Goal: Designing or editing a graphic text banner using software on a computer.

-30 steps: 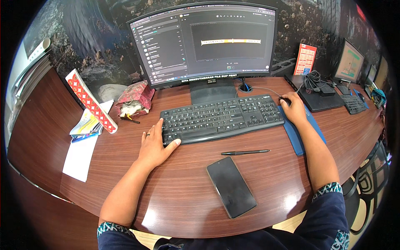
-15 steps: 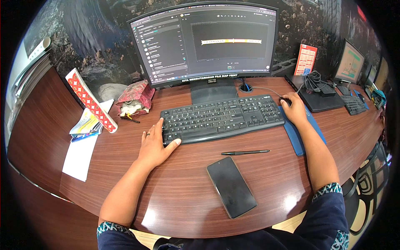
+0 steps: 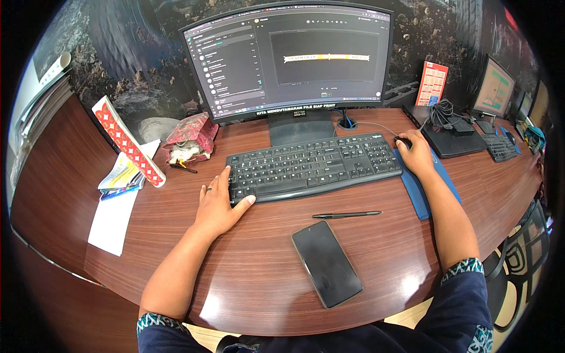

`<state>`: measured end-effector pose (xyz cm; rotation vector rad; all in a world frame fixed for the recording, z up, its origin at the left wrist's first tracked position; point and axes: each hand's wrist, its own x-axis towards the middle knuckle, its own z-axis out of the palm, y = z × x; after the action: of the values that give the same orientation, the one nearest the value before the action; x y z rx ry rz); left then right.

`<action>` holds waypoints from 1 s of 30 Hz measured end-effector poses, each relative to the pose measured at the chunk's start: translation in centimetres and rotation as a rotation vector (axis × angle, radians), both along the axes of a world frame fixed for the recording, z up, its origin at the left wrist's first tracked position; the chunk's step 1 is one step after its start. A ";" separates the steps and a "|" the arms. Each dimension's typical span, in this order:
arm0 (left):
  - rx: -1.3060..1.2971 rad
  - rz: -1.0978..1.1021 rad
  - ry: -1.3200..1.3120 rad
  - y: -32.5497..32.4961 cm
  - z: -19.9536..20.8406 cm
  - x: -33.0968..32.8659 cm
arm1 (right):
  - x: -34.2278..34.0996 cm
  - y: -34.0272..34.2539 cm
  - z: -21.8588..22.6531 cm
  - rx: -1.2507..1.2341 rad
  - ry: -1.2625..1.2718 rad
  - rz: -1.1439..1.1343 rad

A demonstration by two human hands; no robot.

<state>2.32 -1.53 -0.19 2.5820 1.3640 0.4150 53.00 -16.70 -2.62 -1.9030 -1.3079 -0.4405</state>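
Note:
My left hand [image 3: 218, 206] lies at the left end of a black keyboard [image 3: 312, 167], thumb and fingers apart, touching its edge and holding nothing. Over a small black computer mouse [image 3: 404, 143] my right hand [image 3: 416, 154] is curled, covering most of it. Beneath that hand and wrist lies a blue mouse pad [image 3: 416, 197]. Behind the keyboard a wide curved monitor [image 3: 318, 59] shows a dark window with a list at left and a long banner picture at right. A black pen [image 3: 347, 215] and a dark-screened phone [image 3: 327, 265] lie between my forearms.
At left are a red patterned box [image 3: 129, 141], papers [image 3: 115, 220] and a red crumpled bag [image 3: 191, 139]. To the right sit a black laptop [image 3: 450, 138] with coiled cable on it, a red calendar [image 3: 432, 84] and a second monitor [image 3: 495, 88]. A chair [image 3: 521, 259] stands at lower right.

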 end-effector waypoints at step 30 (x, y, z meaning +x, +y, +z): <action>-0.014 -0.007 -0.005 0.2 -0.1 -0.1 | -1.2 -0.4 0.8 -0.137 0.060 -0.224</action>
<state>2.21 -1.34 -0.33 2.5719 1.3512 0.4096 51.83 -17.14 -1.78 -2.1721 -1.1149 -0.4107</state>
